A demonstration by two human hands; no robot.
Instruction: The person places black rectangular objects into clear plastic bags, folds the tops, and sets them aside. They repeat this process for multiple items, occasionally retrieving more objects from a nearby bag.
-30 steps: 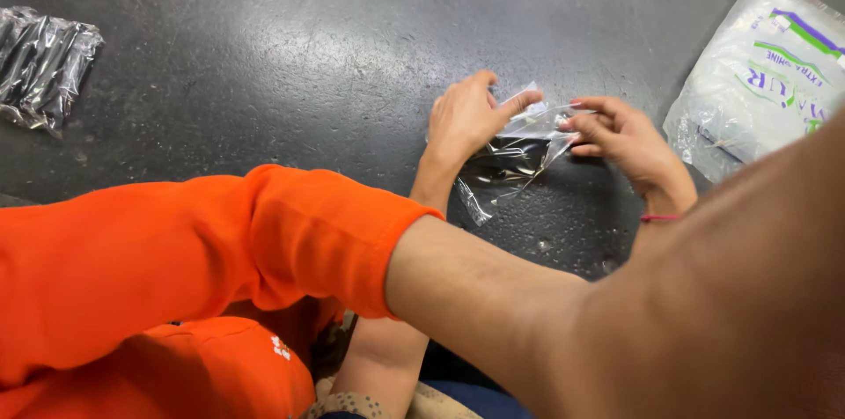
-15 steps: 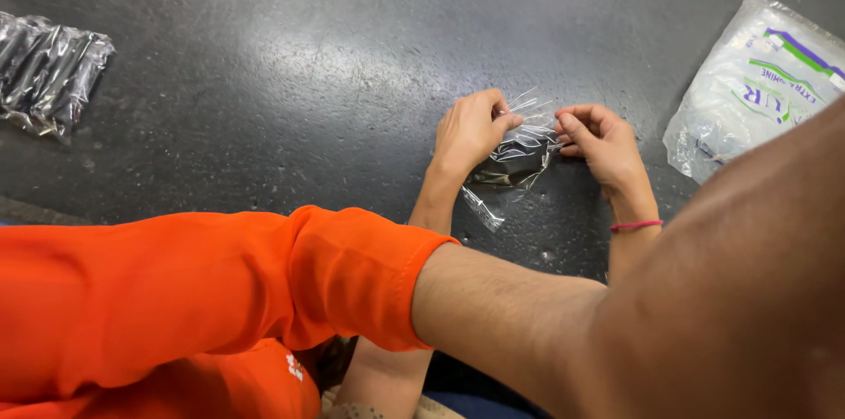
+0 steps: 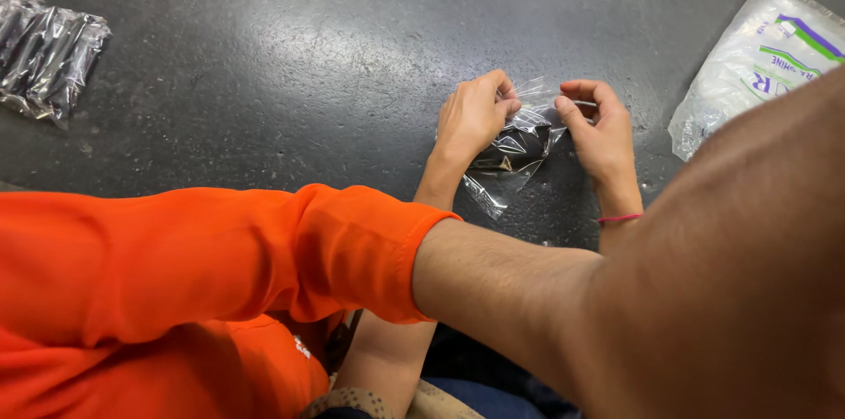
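Both my left hand point(image 3: 475, 115) and right hand point(image 3: 598, 128) pinch the clear pouch point(image 3: 515, 150), fingers closed on its top edge. Dark part inside. It rests on the bench point(image 3: 264, 58).

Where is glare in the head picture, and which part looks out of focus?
Head view: a pale glare patch lies on the dark speckled floor; highlights glint on the small clear plastic bag; the near bare forearm looks soft, close to the lens.

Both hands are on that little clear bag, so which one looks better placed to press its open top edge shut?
Probably the right hand: its fingertips pinch the top edge of the small clear bag, where the opening seems to be. The left hand lies over the bag's left side, steadying it on the dark surface.
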